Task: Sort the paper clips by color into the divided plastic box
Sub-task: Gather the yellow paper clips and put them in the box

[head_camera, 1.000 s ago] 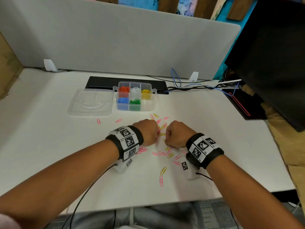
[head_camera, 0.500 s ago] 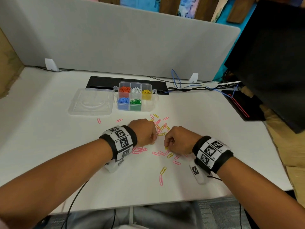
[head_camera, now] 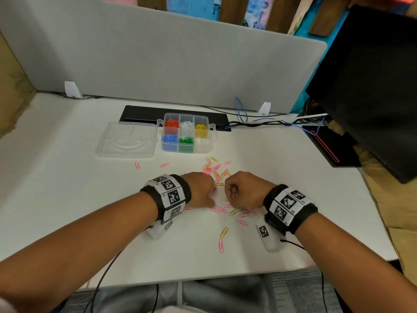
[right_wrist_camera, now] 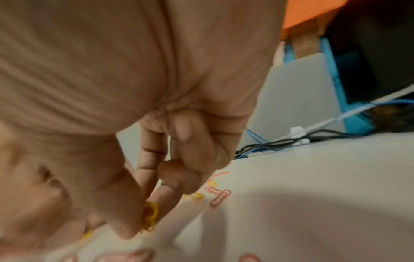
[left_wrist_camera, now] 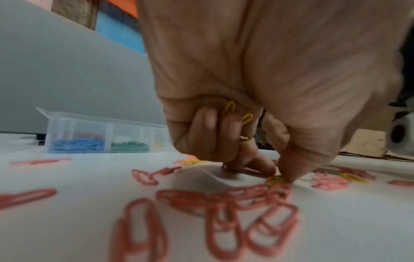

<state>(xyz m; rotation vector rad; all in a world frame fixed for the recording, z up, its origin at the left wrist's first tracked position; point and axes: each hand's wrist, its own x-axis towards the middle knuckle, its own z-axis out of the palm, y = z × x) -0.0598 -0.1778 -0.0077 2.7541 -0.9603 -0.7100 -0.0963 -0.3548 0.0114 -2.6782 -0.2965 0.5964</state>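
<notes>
Pink and yellow paper clips (head_camera: 216,172) lie scattered on the white table (head_camera: 67,188) in front of the divided plastic box (head_camera: 188,134), which holds orange, white, yellow, blue and green clips. My left hand (head_camera: 200,188) is curled over the pile; in the left wrist view it keeps yellow clips (left_wrist_camera: 237,113) under its folded fingers while thumb and forefinger pinch another yellow clip (left_wrist_camera: 274,179) on the table. My right hand (head_camera: 243,190) pinches yellow clips (right_wrist_camera: 149,218) between thumb and forefinger just above the table.
The box's clear lid (head_camera: 127,143) lies open to its left. A grey divider panel (head_camera: 158,59) stands behind, with a black cable tray (head_camera: 140,112), cables (head_camera: 270,122) and a dark monitor (head_camera: 372,82) at the right. Stray pink clips (head_camera: 137,165) lie left of the pile.
Both hands drew slightly nearer to me and downward over the pile. The right hand shifted right and its fingers came down onto the yellow clips.
</notes>
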